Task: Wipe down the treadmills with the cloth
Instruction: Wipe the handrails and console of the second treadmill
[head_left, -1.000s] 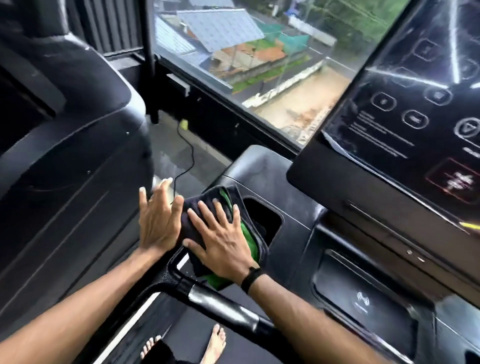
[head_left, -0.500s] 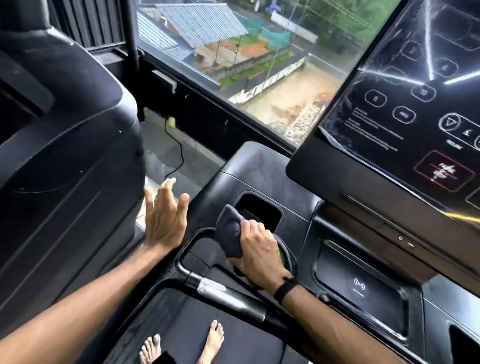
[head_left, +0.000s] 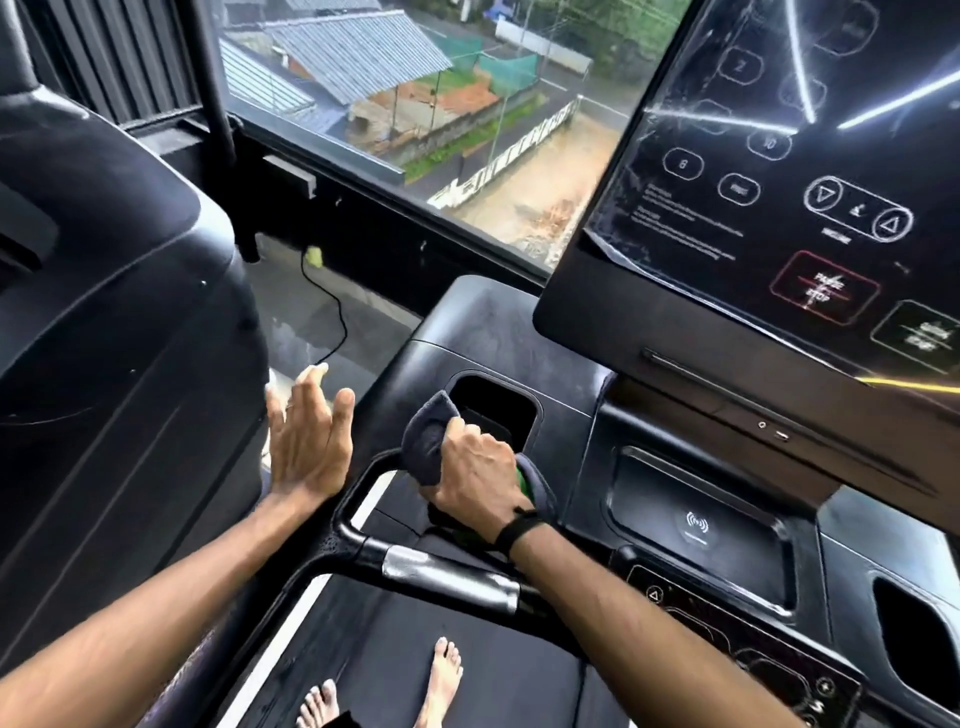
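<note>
Our right hand (head_left: 475, 470) curls its fingers (head_left: 470, 435) tightly round the bunched dark grey microfibre cloth with green underside (head_left: 427, 441), pressed on the black plastic treadmill console (head_left: 498, 332) beside its rectangular cup recess (head_left: 493, 402). Our left hand (head_left: 306, 441) hovers flat, fingers straight and together, holding nothing.

A dark cloth (head_left: 427, 439) (green inside) lies bunched on the black treadmill console (head_left: 498, 338), beside its cup recess (head_left: 493, 402).

bare forearms, no sleeves; a black band (head_left: 515, 531) circles the right wrist; 2 bare feet (head_left: 442, 675).
</note>
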